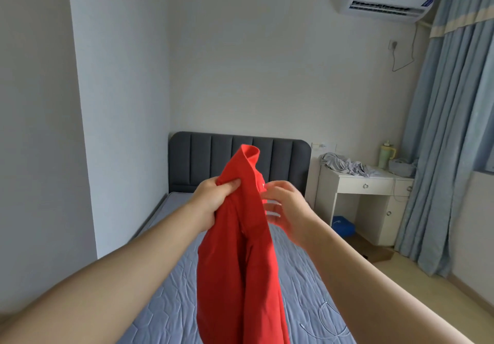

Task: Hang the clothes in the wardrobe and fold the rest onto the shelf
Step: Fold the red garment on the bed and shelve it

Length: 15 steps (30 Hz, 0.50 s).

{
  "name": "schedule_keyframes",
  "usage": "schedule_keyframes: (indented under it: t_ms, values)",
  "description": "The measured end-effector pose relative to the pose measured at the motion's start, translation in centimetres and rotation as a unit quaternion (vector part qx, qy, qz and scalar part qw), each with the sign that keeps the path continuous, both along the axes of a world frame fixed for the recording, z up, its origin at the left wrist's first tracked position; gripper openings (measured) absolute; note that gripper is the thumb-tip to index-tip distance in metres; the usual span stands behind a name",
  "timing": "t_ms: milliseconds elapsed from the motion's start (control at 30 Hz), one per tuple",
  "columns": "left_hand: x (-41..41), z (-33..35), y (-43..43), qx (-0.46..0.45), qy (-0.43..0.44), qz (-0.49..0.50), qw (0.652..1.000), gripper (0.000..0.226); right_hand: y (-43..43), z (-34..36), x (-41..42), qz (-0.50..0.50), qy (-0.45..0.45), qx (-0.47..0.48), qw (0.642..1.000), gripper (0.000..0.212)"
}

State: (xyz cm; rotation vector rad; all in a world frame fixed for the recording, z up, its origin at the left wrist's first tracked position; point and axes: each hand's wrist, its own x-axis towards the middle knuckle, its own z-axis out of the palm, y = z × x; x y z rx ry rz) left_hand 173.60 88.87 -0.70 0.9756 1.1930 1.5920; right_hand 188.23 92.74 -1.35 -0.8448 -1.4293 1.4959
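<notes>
The soft, light red shirt (240,258) droops below the left grip (217,195) clutching it; the right grip (284,208) beside, fingers loose, should take the collar.

Only the person's two arms show. The left forearm (120,263) and the right forearm (374,276) are bare along the whole stretch in view, from the near edge of the picture to the wrists. The wide lens renders them broad near the camera and slim at the far end. The left hand (213,196) is bare and sharp, its knuckles and thumb plainly outlined. The right hand (287,210) is bare too, but blurred; its fingertips (273,202) appear as pale, smeared streaks, so finer detail cannot be made out.
</notes>
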Motion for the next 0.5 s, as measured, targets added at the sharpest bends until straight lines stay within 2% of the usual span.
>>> schedule_keyframes:
  t_ms: [67, 133, 200, 233, 300, 367, 500]
  values:
    - [0.3, 0.5, 0.0, -0.006, -0.025, -0.010, 1.000, 0.011, -0.5, -0.5, -0.1, 0.039, -0.094, 0.036, 0.994, 0.018]
    - [0.4, 0.8, 0.0, -0.015, -0.027, -0.007, 0.999, 0.015, -0.8, -0.7, -0.3, 0.060, -0.147, 0.063, 0.985, 0.035]
    - [0.4, 0.9, -0.1, -0.016, -0.032, -0.001, 0.999, 0.015, -0.9, -0.8, -0.4, 0.045, -0.193, 0.107, 0.974, 0.052]
    - [0.4, 1.0, -0.1, -0.015, -0.035, -0.001, 0.999, 0.015, -0.8, -0.9, -0.4, 0.019, -0.229, 0.148, 0.962, 0.054]
    - [0.4, 0.9, -0.2, -0.014, -0.033, -0.003, 0.999, 0.014, -0.7, -1.1, -0.4, -0.048, -0.286, 0.242, 0.926, 0.044]
    - [0.5, 0.9, -0.4, -0.016, -0.027, -0.008, 0.999, 0.014, -0.7, -1.3, -0.5, -0.105, -0.281, 0.306, 0.904, 0.035]
    - [0.2, 1.0, -1.0, -0.019, -0.011, -0.022, 1.000, 0.016, -0.6, -1.1, -0.8, -0.113, -0.301, 0.309, 0.895, 0.019]
